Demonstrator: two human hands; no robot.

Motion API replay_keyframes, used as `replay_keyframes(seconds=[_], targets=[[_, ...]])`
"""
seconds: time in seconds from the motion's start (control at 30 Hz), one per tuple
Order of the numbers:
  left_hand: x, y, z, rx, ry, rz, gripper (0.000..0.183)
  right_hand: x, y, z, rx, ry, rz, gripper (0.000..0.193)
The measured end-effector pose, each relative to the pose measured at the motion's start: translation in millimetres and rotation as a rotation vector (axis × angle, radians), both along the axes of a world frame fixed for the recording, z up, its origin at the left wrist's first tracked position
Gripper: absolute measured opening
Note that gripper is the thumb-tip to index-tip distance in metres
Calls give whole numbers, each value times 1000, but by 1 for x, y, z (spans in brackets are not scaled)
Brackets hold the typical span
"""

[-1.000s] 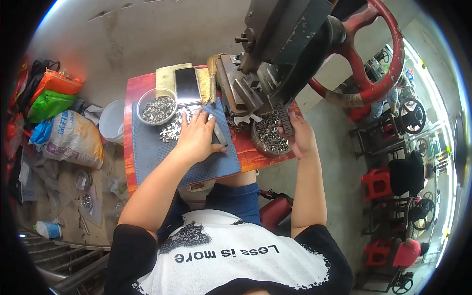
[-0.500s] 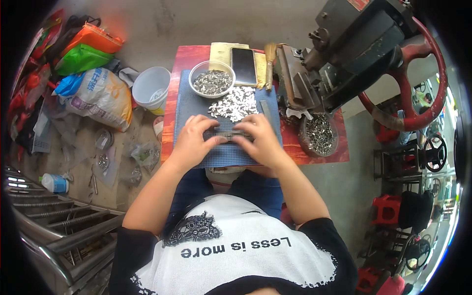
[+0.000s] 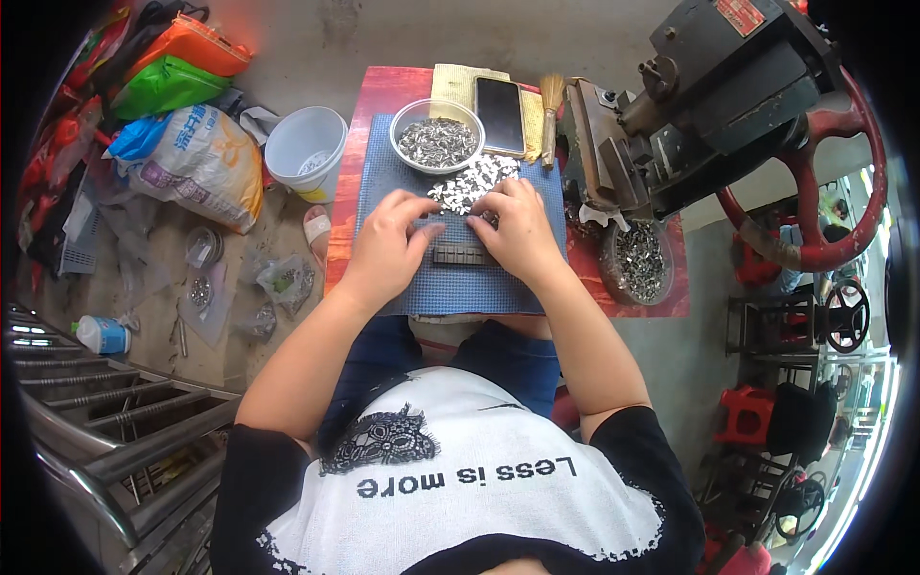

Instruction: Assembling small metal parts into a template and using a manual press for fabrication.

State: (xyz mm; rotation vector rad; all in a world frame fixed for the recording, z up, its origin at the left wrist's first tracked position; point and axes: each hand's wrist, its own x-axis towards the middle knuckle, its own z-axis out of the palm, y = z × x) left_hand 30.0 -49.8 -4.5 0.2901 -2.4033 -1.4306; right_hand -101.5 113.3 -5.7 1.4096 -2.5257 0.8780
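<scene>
On a blue ribbed mat [image 3: 383, 172] lies a short dark slotted metal bar [image 3: 464, 255], between my two hands and just beyond my wrists. My left hand [image 3: 388, 241] hovers at its left end, thumb and forefinger apart with nothing visible between them. At the near edge of a loose pile of small shiny metal pieces [image 3: 462, 187], my right hand [image 3: 518, 228] has its fingers bent and the thumb apart from them. Behind the pile stands a clear round bowl [image 3: 438, 103] full of similar small pieces.
A phone [image 3: 500, 115] and a brush [image 3: 549, 120] lie on yellow cloth at the back. Right of the mat are a tub of metal pieces [image 3: 636, 264] and a heavy press [image 3: 738, 91] with a red handwheel [image 3: 805, 192]. A white bucket [image 3: 307, 144] stands left.
Both hands have come off the metal bar, which now lies uncovered on the mat. They have moved up and apart, the right one reaching the pile. The view has shifted slightly.
</scene>
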Motion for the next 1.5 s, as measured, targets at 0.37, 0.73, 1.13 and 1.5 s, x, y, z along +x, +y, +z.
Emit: replay_keyframes(seconds=[0.37, 0.73, 1.13, 1.5], targets=[[-47, 16, -11, -370, 65, 10, 6, 3, 54, 5, -122, -171, -42, 9], [-53, 24, -7, -471, -69, 9, 11, 15, 70, 7, -20, 119, 88, 12], [-23, 6, -2, -467, -94, -138, 15, -1, 55, 10, -27, 63, 21, 10], [-20, 1, -10, -403, -69, -147, 12, -7, 48, 19, -19, -248, -4, 13]])
